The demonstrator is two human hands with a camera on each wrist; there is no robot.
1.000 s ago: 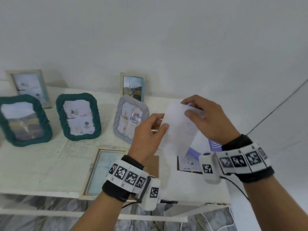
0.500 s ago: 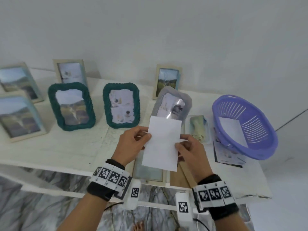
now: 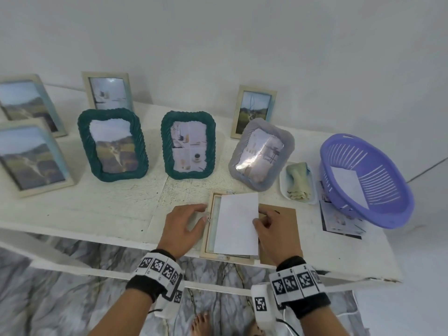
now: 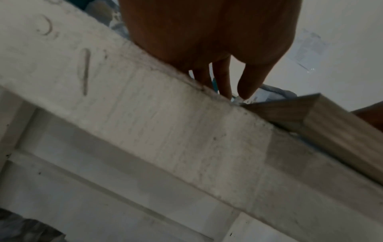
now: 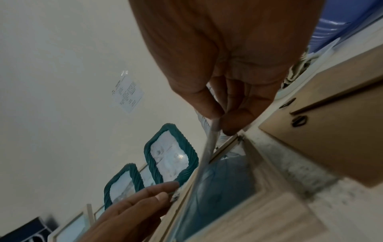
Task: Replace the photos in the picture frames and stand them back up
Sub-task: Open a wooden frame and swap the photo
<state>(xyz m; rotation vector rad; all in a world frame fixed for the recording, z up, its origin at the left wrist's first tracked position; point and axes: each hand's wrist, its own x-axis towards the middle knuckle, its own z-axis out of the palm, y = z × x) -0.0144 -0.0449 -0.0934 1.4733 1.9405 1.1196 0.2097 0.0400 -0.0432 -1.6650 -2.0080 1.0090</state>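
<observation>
The photo [image 3: 236,224], white back up, sits over the open wood frame [image 3: 209,236], which lies face down at the near edge of the white table [image 3: 97,209]. The right hand [image 3: 276,229] pinches the photo's right edge w/ thumb & finger; the photo is tilted, right side up off the frame. The left hand [image 3: 181,226] lies flat, fingers straight, tips touching the frame's left side. The brown backing board [image 3: 288,214] lies just right of the frame. Far side: two green frames [image 3: 112,144] & a grey frame [image 3: 261,154] stand up. Far right, a purple basket [image 3: 366,180] rests on loose prints [image 3: 339,221].
</observation>
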